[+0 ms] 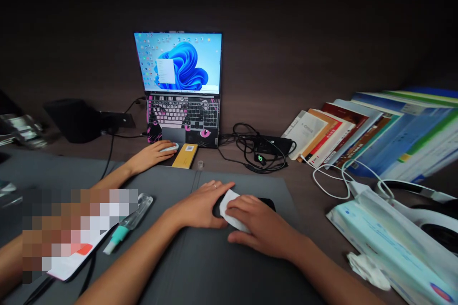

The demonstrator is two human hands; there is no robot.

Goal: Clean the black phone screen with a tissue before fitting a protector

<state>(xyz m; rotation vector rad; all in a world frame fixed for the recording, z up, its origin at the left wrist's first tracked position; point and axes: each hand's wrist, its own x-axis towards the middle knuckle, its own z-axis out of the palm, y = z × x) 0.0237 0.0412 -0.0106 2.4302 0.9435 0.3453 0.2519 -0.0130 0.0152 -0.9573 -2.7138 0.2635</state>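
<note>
A: Where's the dark flat object (267,202)?
B: On the grey mat (246,182), toward its far right corner, long axis roughly left to right. I can't tell which end is its top.
A: The hands?
B: Left hand (200,205) partly open, gripping its left end; right hand (255,224) curled, holding a white wipe (231,207) on it.
A: Containers?
B: Clear bottle (138,213), nozzle toward the near left; blue-white pack (390,243) by the table's (304,200) right edge. Contents unclear.
</note>
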